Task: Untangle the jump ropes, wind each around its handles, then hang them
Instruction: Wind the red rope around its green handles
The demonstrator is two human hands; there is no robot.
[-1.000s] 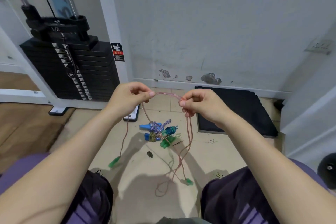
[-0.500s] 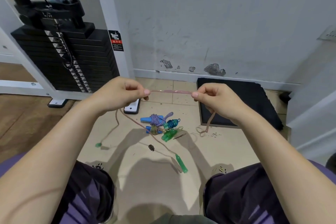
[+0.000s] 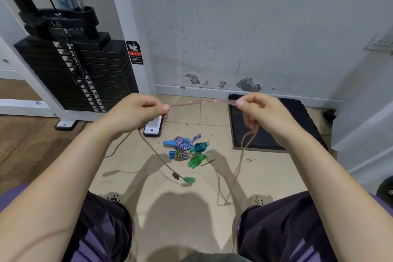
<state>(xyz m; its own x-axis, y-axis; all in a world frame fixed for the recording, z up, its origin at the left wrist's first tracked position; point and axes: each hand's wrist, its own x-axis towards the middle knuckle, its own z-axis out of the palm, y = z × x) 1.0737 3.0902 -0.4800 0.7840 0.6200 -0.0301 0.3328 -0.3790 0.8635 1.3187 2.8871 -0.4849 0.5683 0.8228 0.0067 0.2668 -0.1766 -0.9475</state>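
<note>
Rope (image 3: 202,102), pinkish and clear, is pinched taut between left hand (image 3: 136,112) and right hand (image 3: 261,110) above the floor; one green handle (image 3: 189,179) dangles. Slack should be fed through evenly, clear of the wound ropes (image 3: 187,151).

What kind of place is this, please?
Most likely a gym: a black weight stack on a cable machine, a dark floor mat by the wall, and wound jump ropes on the tiled floor.
</note>
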